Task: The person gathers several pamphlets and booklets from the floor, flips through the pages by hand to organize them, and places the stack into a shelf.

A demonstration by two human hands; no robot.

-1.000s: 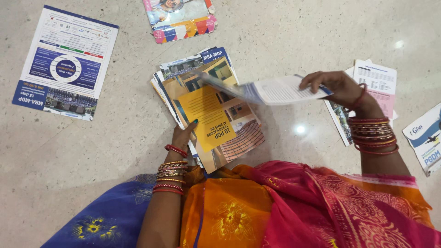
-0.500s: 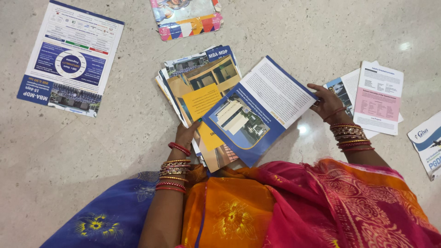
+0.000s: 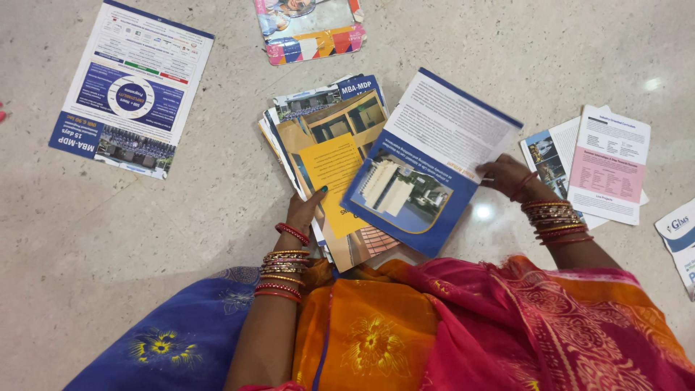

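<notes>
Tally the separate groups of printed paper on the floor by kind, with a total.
Stack of glossy brochures under the left hand: 1
Blue-edged brochure in the right hand: 1
Single blue and white flyer: 1
Colourful booklet at top: 1
Pile with pink sheet: 1
Leaflet at right edge: 1
Total: 6

Two hands show: the left hand [image 3: 304,210] at about seven o'clock of the middle, the right hand [image 3: 505,176] at about three o'clock. One blue-and-white brochure [image 3: 427,163] lies at the centre. One stack of brochures [image 3: 326,145] sits at ten o'clock of it; how many sheets it holds cannot be told. One blue-and-white flyer [image 3: 134,90] lies alone at ten o'clock of the frame. One bright pink-and-orange booklet [image 3: 311,29] is at twelve o'clock. One small pile of leaflets [image 3: 601,166] lies at three o'clock, with at least two sheets. One more leaflet [image 3: 680,242], cut by the edge, is at four o'clock.
</notes>
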